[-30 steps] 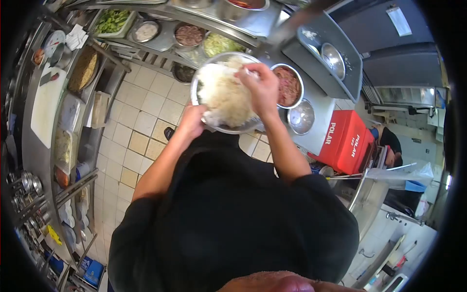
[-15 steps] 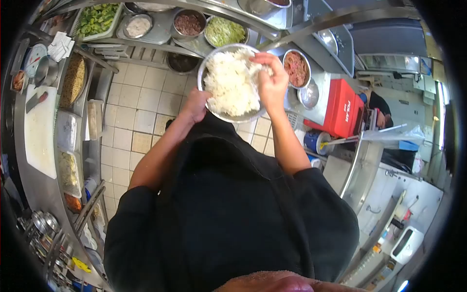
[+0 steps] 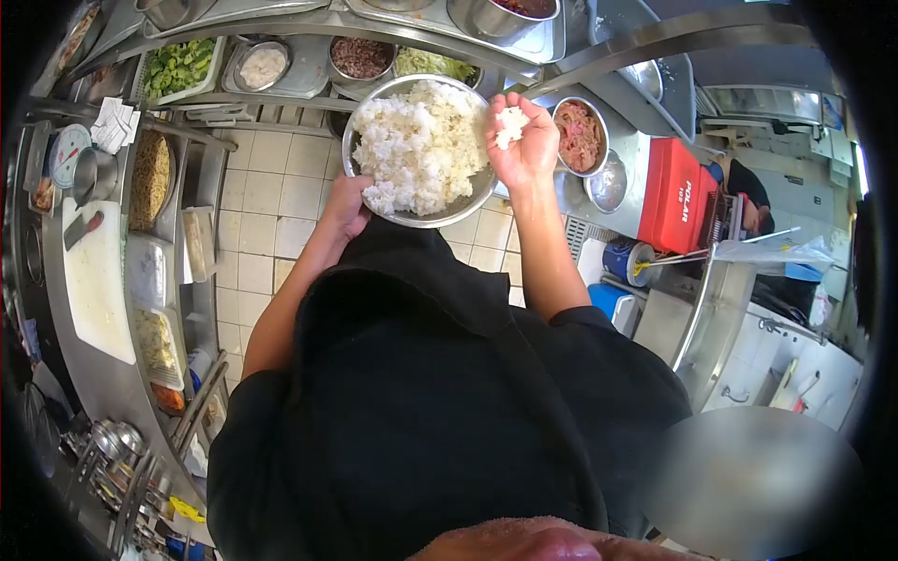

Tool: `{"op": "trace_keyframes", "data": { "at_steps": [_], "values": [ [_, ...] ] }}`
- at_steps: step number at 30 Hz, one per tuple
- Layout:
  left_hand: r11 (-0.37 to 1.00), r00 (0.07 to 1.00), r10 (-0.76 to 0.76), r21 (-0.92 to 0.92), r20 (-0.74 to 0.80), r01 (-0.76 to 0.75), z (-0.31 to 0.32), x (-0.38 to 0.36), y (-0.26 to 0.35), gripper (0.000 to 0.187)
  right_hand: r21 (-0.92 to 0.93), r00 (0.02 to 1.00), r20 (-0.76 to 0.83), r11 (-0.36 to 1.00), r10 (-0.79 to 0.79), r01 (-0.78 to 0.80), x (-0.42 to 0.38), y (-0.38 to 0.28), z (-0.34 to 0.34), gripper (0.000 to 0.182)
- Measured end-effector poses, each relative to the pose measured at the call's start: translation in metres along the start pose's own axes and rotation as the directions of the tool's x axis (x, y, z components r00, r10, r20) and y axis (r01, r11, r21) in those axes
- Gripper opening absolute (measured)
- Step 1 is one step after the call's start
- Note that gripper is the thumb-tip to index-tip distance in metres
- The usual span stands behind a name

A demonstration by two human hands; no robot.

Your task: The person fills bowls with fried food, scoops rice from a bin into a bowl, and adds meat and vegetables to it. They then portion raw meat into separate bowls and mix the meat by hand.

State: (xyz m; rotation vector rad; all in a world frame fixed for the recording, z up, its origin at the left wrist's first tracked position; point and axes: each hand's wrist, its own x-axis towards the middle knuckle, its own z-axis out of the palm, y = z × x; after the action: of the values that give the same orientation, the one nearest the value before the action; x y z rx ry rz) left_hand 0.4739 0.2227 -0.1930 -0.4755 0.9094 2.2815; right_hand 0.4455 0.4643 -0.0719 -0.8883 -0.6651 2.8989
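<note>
Turned palm up since the earlier frame, the right hand (image 3: 526, 157) had come clear of the rice and now carried a small clump of rice (image 3: 510, 129); the steel bowl (image 3: 472, 199) had shifted a little toward nine o'clock. With twelve o'clock straight ahead of the wearer, the heaped rice (image 3: 421, 145) lay at nine o'clock from the right hand, just across the rim; whether that hand touched the rim could not be told. The right hand, beside the bowl's three-o'clock edge, was loosely cupped, not clenched, with the clump resting on palm and fingers. The left hand (image 3: 348, 208) gripped the rim at eight o'clock, and so both hands stood about equally near the heap. The bowl, being round, had no long axis; its mouth faced up toward the wearer, with bare metal showing at four to five o'clock inside. The clump ran roughly twelve to six, much as the right fingers pointed. Pink meat (image 3: 580, 138) sat in another bowl, at about two o'clock from the right hand.
</note>
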Motion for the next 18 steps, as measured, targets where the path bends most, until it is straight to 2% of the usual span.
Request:
{"op": "trace_keyframes", "data": {
  "at_steps": [4,5,8,10,12,13,14,16,17,18],
  "values": [
    [1.000,1.000,-0.010,-0.012,-0.011,0.010,-0.013,0.014,0.001,0.057,-0.197,0.985,0.083,0.966,-0.155,0.168,0.002,0.020,-0.007,0.016],
    [1.000,1.000,-0.007,0.003,-0.017,0.007,-0.016,0.017,0.000,0.058,-0.332,0.956,0.128,0.897,-0.264,0.293,0.000,0.024,-0.004,0.019],
    [1.000,0.999,0.008,0.023,-0.054,-0.007,-0.022,0.019,-0.003,0.059,-0.506,0.912,0.274,0.761,-0.306,0.407,0.004,0.032,0.005,0.019],
    [1.000,0.997,0.011,-0.003,-0.077,-0.011,-0.023,0.021,-0.005,0.060,-0.278,0.988,0.156,0.959,-0.004,0.048,0.008,0.018,0.006,0.021],
    [0.996,0.989,0.066,0.060,-0.132,-0.059,-0.028,0.018,-0.005,0.058,0.044,0.962,0.132,0.968,0.240,-0.248,0.017,-0.008,-0.019,0.022],
    [0.992,0.986,0.117,0.060,-0.119,-0.110,-0.035,0.019,-0.008,0.057,0.123,0.970,0.085,0.963,0.229,-0.238,0.015,-0.024,-0.031,0.020],
    [0.995,0.992,0.093,0.029,-0.081,-0.090,-0.054,0.023,-0.013,0.058,0.130,0.988,0.025,0.979,0.155,-0.157,0.011,-0.045,-0.040,0.014],
    [0.997,0.988,0.080,0.012,-0.133,-0.079,-0.068,0.018,-0.010,0.062,-0.023,0.989,-0.014,0.989,-0.149,0.148,0.022,-0.118,-0.096,0.009],
    [0.995,0.984,0.101,0.022,-0.144,-0.099,-0.078,0.018,-0.010,0.063,0.229,0.995,0.077,0.970,0.069,-0.085,0.016,-0.167,-0.102,0.008],
    [0.995,0.983,0.095,0.002,-0.154,-0.096,-0.078,0.019,-0.011,0.063,-0.022,0.883,-0.075,0.886,-0.464,0.464,0.027,-0.206,-0.092,0.013]
  ]
}}
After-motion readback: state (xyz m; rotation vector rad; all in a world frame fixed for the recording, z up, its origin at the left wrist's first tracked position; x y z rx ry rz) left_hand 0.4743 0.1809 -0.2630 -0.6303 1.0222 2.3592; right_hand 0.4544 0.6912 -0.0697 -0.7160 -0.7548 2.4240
